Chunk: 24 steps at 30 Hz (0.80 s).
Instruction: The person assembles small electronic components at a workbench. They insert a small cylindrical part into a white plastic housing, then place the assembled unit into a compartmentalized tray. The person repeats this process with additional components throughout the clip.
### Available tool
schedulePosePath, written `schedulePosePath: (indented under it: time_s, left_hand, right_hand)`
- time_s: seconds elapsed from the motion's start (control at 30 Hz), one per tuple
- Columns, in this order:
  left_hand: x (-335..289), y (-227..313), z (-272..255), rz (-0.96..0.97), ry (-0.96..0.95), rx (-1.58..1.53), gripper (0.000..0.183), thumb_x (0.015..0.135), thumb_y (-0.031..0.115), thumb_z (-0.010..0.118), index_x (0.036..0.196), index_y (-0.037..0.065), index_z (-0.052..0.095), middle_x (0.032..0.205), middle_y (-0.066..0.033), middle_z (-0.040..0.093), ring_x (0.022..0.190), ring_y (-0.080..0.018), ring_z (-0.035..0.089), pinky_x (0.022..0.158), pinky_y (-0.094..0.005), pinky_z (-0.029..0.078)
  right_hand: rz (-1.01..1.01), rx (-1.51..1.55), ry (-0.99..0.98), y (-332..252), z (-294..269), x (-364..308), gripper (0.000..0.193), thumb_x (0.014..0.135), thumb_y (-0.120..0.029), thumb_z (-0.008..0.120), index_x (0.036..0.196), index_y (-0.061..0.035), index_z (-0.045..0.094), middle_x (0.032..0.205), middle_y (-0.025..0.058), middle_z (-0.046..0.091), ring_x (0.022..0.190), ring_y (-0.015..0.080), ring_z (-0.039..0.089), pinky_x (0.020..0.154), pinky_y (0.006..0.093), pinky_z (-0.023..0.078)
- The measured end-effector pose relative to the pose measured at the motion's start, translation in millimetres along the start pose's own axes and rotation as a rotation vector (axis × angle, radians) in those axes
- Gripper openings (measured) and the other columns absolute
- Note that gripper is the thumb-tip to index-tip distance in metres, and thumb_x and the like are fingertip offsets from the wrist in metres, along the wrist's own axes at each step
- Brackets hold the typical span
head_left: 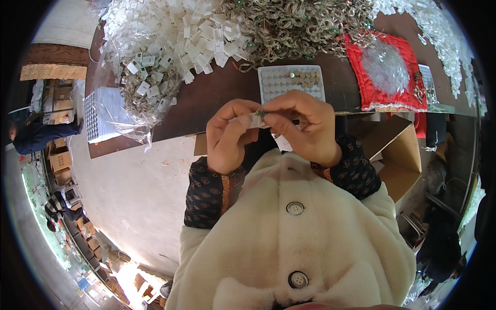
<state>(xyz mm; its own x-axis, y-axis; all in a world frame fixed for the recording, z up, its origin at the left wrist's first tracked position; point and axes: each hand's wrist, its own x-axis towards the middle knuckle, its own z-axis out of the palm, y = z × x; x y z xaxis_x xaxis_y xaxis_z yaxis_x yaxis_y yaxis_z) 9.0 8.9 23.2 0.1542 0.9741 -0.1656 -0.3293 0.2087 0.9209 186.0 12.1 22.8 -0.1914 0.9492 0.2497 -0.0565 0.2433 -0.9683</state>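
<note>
My left hand (227, 135) pinches a small white card (256, 120) between thumb and fingers, in front of my chest at the table's near edge. My right hand (306, 124) is closed too, its thumb and forefinger gripping a tiny grey-green piece (262, 113) at the card's upper edge. Too little of that piece shows to tell its kind. Just beyond my hands lies a white tray (265, 95) with rows of round compartments, some filled with brownish discs. Behind it rises a heap of coiled grey-green cords (294, 26); left of that is a pile of white cards (206, 39).
On the table's left, a clear plastic bag (139, 111) holds carded cords beside a stack of white trays (101, 116). A red cloth (357, 77) bears a tangle of clear threads (385, 67). An open cardboard box (405, 155) stands below right. Other people (44, 135) are around.
</note>
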Motion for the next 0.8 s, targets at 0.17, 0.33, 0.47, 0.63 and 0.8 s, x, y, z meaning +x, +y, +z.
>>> schedulePosePath:
  time_s: [0.17, 0.33, 0.47, 0.63, 0.8]
  left_hand:
    - [-6.0, -18.9, 2.7, 0.210, -0.046, 0.027, 0.025, 0.093, 0.018, 0.068, 0.109, 0.000, 0.059, 0.092, -0.0050, 0.066, 0.070, -0.0078, 0.054, 0.063, -0.0205, 0.045]
    - [-8.9, -23.6, 8.9, 0.238, 0.067, -0.019, 0.034, 0.087, -0.006, 0.071, 0.118, 0.000, 0.058, 0.103, -0.0099, 0.069, 0.083, -0.0123, 0.064, 0.070, -0.0225, 0.051]
    - [-9.7, -20.8, 15.0, 0.227, 0.073, -0.167, 0.029, 0.088, -0.005, 0.069, 0.115, 0.000, 0.059, 0.108, -0.0141, 0.070, 0.084, -0.0153, 0.067, 0.068, -0.0228, 0.052]
    - [-8.9, -21.4, 18.8, 0.244, 0.046, -0.214, 0.027, 0.087, -0.006, 0.069, 0.112, -0.001, 0.060, 0.110, -0.0170, 0.070, 0.083, -0.0143, 0.067, 0.066, -0.0222, 0.052]
    - [-8.6, -23.1, 18.9, 0.272, 0.036, -0.162, 0.023, 0.087, -0.007, 0.069, 0.107, 0.000, 0.060, 0.110, -0.0178, 0.069, 0.083, -0.0120, 0.065, 0.065, -0.0216, 0.051]
  right_hand:
    - [0.141, 0.279, 0.064, 0.0, 1.2, -4.2, 0.015, 0.096, 0.001, 0.062, 0.111, 0.0044, 0.062, 0.095, 0.0097, 0.070, 0.084, 0.0113, 0.067, 0.069, 0.0241, 0.056]
    - [0.092, 0.319, 0.137, -1.3, 4.3, -4.1, 0.016, 0.092, 0.003, 0.066, 0.107, 0.0028, 0.065, 0.093, 0.0069, 0.069, 0.073, 0.0078, 0.064, 0.064, 0.0215, 0.053]
    - [-0.085, 0.136, 0.147, -4.9, 0.7, -3.1, 0.016, 0.088, 0.006, 0.069, 0.103, 0.0003, 0.069, 0.092, 0.0072, 0.069, 0.077, 0.0102, 0.066, 0.066, 0.0223, 0.054]
    - [-0.103, 0.030, 0.159, -5.9, -3.5, -3.4, 0.018, 0.084, 0.007, 0.072, 0.099, -0.0033, 0.072, 0.089, 0.0063, 0.068, 0.080, 0.0109, 0.066, 0.065, 0.0223, 0.053]
    - [-0.137, -0.028, 0.151, -5.1, -4.1, -3.2, 0.016, 0.083, 0.006, 0.074, 0.096, -0.0036, 0.073, 0.088, 0.0059, 0.068, 0.077, 0.0095, 0.064, 0.063, 0.0221, 0.051]
